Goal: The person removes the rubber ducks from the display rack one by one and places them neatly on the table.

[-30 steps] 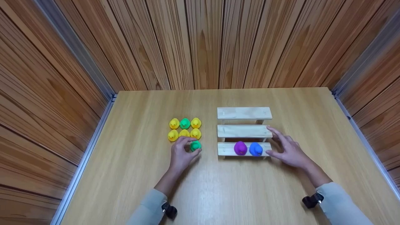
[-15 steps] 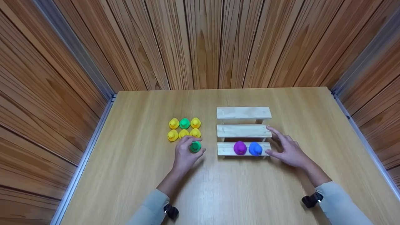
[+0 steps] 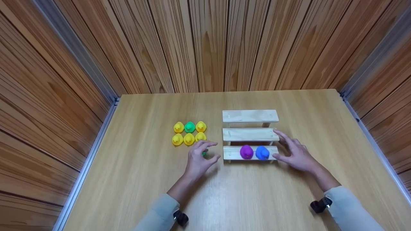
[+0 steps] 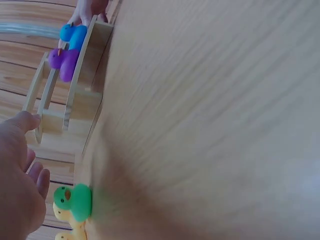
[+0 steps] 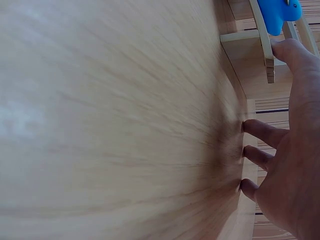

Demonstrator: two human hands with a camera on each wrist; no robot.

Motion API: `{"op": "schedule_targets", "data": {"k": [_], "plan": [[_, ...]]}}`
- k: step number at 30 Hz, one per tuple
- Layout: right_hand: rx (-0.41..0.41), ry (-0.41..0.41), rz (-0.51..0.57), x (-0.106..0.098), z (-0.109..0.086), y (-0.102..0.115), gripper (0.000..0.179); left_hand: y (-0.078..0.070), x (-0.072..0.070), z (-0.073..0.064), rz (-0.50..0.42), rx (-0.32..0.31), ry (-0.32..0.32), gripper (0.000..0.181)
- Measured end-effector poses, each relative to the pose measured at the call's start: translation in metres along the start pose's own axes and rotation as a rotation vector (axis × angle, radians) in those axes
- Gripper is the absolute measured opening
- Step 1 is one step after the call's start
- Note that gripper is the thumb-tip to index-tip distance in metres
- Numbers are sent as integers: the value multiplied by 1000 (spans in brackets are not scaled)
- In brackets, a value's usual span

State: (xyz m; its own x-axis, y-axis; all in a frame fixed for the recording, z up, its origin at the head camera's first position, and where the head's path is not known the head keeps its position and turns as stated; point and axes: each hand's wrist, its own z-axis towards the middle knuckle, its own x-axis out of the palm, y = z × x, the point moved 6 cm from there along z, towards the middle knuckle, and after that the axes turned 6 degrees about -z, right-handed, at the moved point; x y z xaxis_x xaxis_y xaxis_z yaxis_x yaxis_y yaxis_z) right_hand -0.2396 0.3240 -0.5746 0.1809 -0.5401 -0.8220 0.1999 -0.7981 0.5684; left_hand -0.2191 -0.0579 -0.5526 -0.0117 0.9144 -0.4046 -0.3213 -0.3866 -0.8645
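Note:
My left hand (image 3: 199,162) is over the table with thumb and index finger spread, holding nothing. A green rubber duck (image 3: 204,153) shows partly behind those fingers; in the left wrist view the green duck (image 4: 75,201) stands on the tabletop, apart from the hand. On the right, my right hand (image 3: 297,156) touches the end of a three-step wooden rack (image 3: 232,153). Its thumb (image 5: 287,50) rests at the lowest step, its index finger at the middle one, and other fingertips press the table. The lowest step carries a purple duck (image 3: 246,152) and a blue duck (image 3: 262,153).
Left of the rack, several yellow ducks (image 3: 177,139) stand in two rows, with another green duck (image 3: 189,127) in the middle of the back row. Wood-panelled walls (image 3: 212,45) border the table (image 3: 144,128) at the back and sides.
My left hand has moved right, away from around the front green duck, toward the rack. That duck stays in place and is now mostly covered by the hand. The right hand has not moved.

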Motion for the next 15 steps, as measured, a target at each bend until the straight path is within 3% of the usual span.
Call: {"op": "schedule_targets", "data": {"k": [15], "plan": [[-15, -21, 0, -2, -2, 4, 92, -13, 26, 5, -80, 77, 112, 52]]}}
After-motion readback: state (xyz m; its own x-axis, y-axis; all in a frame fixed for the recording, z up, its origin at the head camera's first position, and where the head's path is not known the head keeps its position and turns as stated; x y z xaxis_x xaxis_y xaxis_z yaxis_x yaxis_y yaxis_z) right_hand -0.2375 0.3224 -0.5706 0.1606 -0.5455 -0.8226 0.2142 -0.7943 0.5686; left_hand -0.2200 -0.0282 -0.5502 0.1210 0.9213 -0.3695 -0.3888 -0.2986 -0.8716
